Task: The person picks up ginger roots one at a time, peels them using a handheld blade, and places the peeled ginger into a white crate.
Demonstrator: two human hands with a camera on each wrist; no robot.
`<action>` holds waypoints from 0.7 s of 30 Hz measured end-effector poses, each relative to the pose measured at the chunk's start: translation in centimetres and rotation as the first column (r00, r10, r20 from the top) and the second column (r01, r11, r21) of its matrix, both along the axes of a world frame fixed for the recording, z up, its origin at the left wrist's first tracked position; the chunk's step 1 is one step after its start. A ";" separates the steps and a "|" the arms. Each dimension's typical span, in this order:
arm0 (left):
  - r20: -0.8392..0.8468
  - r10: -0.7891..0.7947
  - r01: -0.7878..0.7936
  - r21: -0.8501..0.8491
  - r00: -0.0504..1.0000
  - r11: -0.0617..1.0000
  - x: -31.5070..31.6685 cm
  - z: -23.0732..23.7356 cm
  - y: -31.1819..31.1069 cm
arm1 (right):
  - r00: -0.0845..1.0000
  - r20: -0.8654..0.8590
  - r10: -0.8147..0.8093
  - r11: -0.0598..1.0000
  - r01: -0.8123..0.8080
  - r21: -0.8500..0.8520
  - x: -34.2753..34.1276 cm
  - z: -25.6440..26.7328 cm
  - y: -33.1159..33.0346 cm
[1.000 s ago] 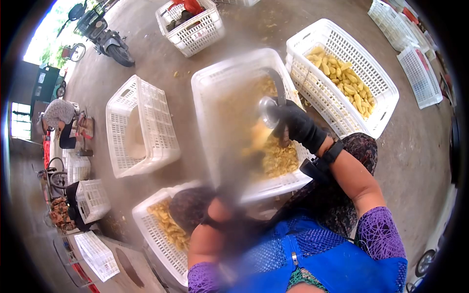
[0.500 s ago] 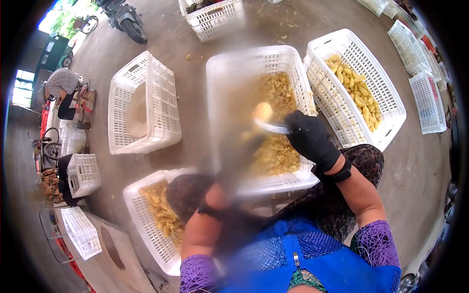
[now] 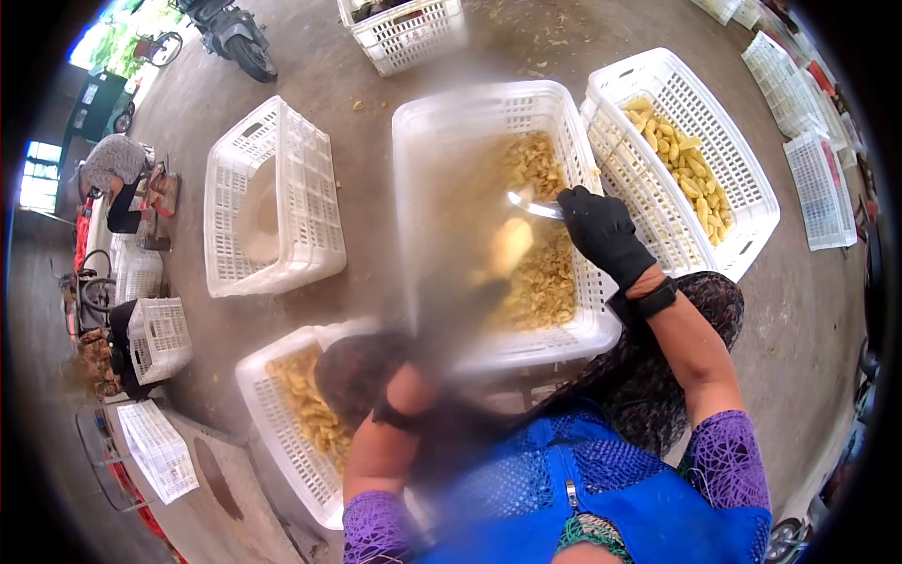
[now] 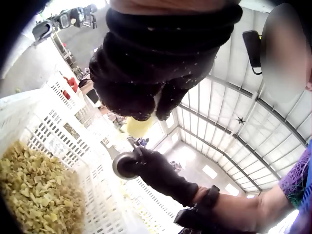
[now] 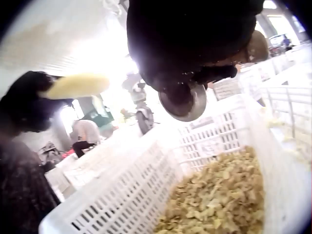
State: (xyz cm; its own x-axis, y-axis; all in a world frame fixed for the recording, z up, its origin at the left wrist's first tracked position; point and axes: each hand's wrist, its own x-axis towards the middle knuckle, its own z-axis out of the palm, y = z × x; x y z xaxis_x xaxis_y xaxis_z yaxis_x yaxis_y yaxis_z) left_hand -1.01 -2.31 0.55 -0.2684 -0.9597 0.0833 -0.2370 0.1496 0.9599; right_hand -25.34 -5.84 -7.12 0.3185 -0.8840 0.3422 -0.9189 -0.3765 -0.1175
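Note:
My right hand [image 3: 606,235], in a black glove, grips a knife with a curved metal blade [image 3: 536,208] over the crate's right side. In the right wrist view the blade [image 5: 187,105] looks like a shiny ring, and a wooden handle end [image 5: 257,46] sticks out of the fist. My gloved left hand [image 4: 151,73] pinches an oblong, smooth yellow piece of produce [image 5: 78,86] by one end. A blur covers this hand in the head view. Below both hands, a white slatted crate [image 3: 498,362] holds a layer of yellowish peelings [image 5: 219,195].
To the right, a white crate [image 3: 681,70] holds several yellow oblong pieces [image 3: 691,174]. Another crate [image 3: 282,461] with yellow pieces stands by my left knee. A crate [image 3: 315,207] stands on the left. Farther off are a motorbike [image 3: 230,38] and a bent-over person [image 3: 115,174].
My right hand turned the knife, so its blade now points left, and moved slightly away from my body. The yellow piece shifted a little towards me. The head view swung too.

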 end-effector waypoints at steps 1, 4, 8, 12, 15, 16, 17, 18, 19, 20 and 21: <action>0.030 0.043 -0.041 -0.052 0.999 0.998 0.1 -0.2 0.1 | 1.000 0.007 -0.011 1.000 0.011 0.026 -0.2 -0.5 -0.2; 0.136 0.086 -0.080 -0.047 0.987 0.996 0.9 0.1 -0.2 | 1.000 0.014 -0.026 0.993 0.024 0.116 0.3 -0.4 -0.3; 0.123 0.078 -0.085 0.055 0.989 0.995 0.9 0.1 -0.2 | 0.849 0.519 -0.092 0.978 -0.020 0.206 1.3 1.7 -0.7; 0.034 0.070 -0.070 -0.001 0.997 0.998 0.0 -1.6 0.1 | 0.372 0.817 -0.441 0.767 -0.315 0.558 1.8 7.4 0.3; 0.135 0.035 -0.011 -0.173 0.990 0.985 -1.1 -1.6 0.8 | 0.215 0.865 -0.452 0.764 -0.407 0.501 2.6 6.2 0.6; 0.166 0.035 -0.009 -0.157 0.985 0.987 -1.4 -2.0 0.9 | 0.175 0.846 -0.504 0.733 -0.432 0.526 2.7 6.2 0.8; 0.198 0.035 -0.006 -0.144 0.980 0.990 -1.5 -2.1 1.0 | 0.271 0.801 -0.533 0.692 -0.406 0.598 2.4 6.0 0.6; 0.202 0.026 0.003 -0.142 0.979 0.990 -1.5 -2.0 0.9 | 0.263 0.801 -0.537 0.694 -0.402 0.598 2.2 6.1 0.7; 0.040 -0.054 0.054 0.003 0.998 0.999 -1.3 -1.8 0.8 | 0.251 0.792 -0.556 0.677 -0.416 0.607 2.2 6.2 0.7; -0.133 -0.106 0.124 0.138 0.985 0.983 -1.2 -1.4 0.6 | 0.241 0.783 -0.574 0.659 -0.432 0.616 2.1 6.3 0.6; -0.131 -0.107 0.125 0.140 0.986 0.982 -1.4 -0.9 0.6 | 0.238 0.783 -0.575 0.659 -0.432 0.615 1.9 6.0 0.6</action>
